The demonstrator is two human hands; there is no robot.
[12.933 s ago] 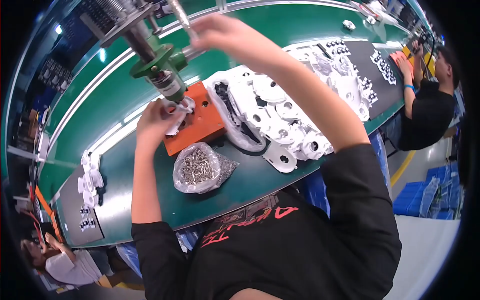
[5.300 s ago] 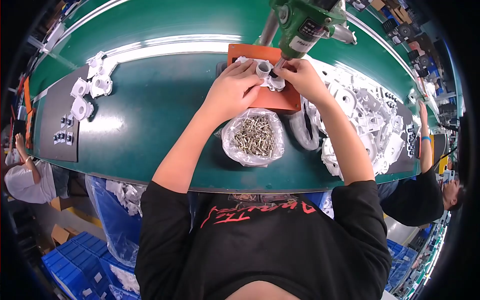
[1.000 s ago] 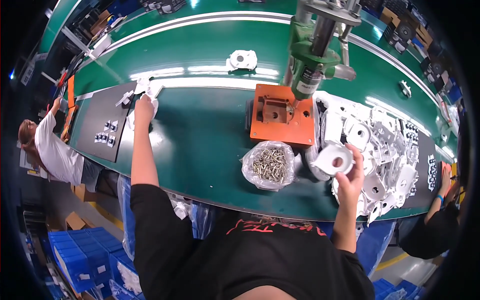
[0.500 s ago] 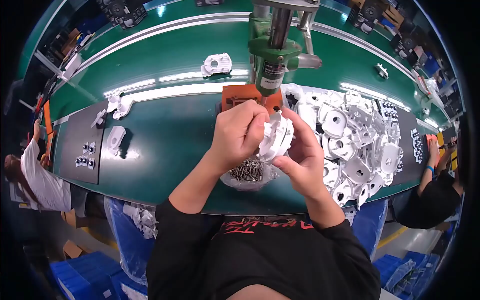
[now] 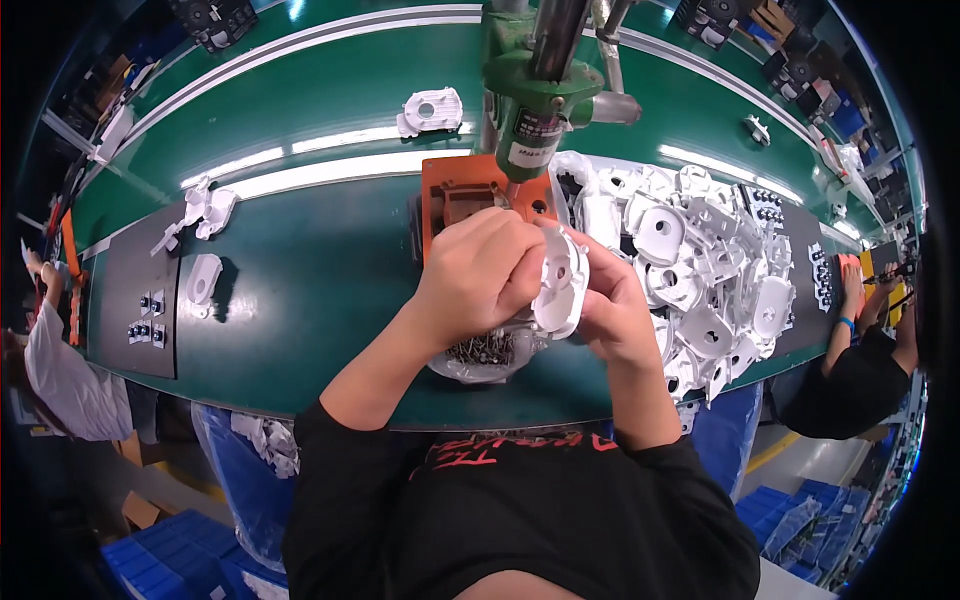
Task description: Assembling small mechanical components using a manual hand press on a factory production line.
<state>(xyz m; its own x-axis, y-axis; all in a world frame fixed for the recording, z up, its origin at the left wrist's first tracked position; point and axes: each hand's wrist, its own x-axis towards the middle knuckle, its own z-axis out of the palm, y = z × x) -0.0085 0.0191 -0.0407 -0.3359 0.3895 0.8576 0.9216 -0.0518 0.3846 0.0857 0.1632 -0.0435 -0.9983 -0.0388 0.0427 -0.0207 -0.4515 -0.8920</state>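
Note:
My right hand (image 5: 620,310) grips a white plastic housing (image 5: 560,290) from its right side, thumb in front and fingers behind. The part stands tilted, its recessed face with a round hole turned partly toward me. Against its left edge, my left hand (image 5: 478,270) is closed, fingers curled in; whatever they pinch is hidden. Just beyond the hands is an orange fixture (image 5: 435,185) beneath the green head of a press-like machine (image 5: 535,110). Below the hands sits a clear plastic bag of screws (image 5: 485,352), partly covered by my left wrist.
A heap of white plastic housings (image 5: 705,330) lies to the right. Single white housings (image 5: 432,110) lie at the back and at the left (image 5: 204,280). Dark mats with small parts (image 5: 150,320) lie at the left and right ends. Co-workers sit at both sides.
The white housing has turned in my right hand, so its holed face shows more. My left hand stays closed beside it. The whole view has shifted slightly.

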